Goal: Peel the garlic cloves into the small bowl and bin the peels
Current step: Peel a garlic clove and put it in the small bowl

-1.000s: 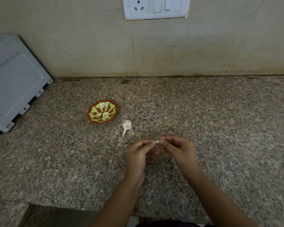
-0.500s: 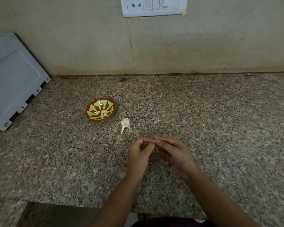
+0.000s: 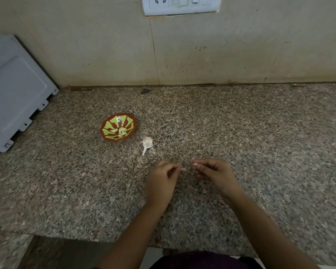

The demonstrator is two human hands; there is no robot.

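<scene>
Granite, speckled grey and brown, forms the counter (image 3: pixel 260 152). One small red bowl (image 3: pixel 110 124) painted with green petals sits on it, and everything else is placed from that bowl.

Inside the bowl lie peeled cloves (image 3: pixel 121 131), pale and curved. There seem to be two or three, but they are too small to count surely. Just right of the bowl and slightly nearer the person lies one garlic piece (image 3: pixel 147 142), white and papery, with its stalk pointing toward the person.

Two hands hover on the near side, right of the bowl and well apart from it. The right hand (image 3: pixel 215 173) pinches one small clove (image 3: pixel 195 164) at its fingertips. The left hand (image 3: pixel 161 181) pinches one thin strip of peel (image 3: pixel 183 169). A small gap separates clove and strip.

The clove is likely light and firm, and probably slick once bare, so it is best held by its sides between thumb and fingertip. The peel looks papery and almost weightless. It will probably tear, cling to skin or drift, so it should be taken by a loose edge and gathered carefully.

Left of the bowl stands one grey appliance (image 3: pixel 14 90), and on the wall behind it is one switch plate (image 3: pixel 180 4). No bin is in view.
</scene>
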